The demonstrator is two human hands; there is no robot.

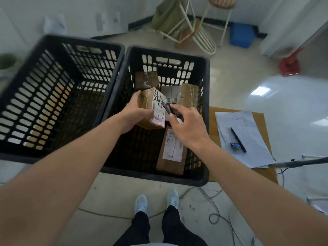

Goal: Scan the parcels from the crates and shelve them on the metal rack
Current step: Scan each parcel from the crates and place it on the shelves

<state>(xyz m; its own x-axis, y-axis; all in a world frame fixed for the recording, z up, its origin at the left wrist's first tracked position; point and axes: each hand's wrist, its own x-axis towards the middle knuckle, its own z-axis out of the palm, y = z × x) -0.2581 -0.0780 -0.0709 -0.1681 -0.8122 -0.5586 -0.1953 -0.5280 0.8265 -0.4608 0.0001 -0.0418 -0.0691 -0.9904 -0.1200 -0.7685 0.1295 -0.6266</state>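
Two black slotted crates stand side by side on the floor. The left crate point(58, 45) looks empty. Over the right crate point(205, 110), my left hand point(135, 112) grips a brown cardboard parcel point(150, 103) with a white label and black handwriting. My right hand point(188, 126) holds a small dark scanner point(173, 110), its tip pointing at the parcel's label. Inside the right crate lie a long brown parcel point(173, 151) with a white label, a taped brown parcel point(147, 79) at the back, and further parcels point(189, 94) at the back right.
A low wooden board point(259, 121) to the right of the crates carries sheets of paper point(248, 139), a black pen point(237, 139) and a blue clip point(234, 145). Cables point(216, 215) run over the floor by my feet. White stools point(193, 29), a blue box point(242, 34) and a red base point(289, 65) stand further back.
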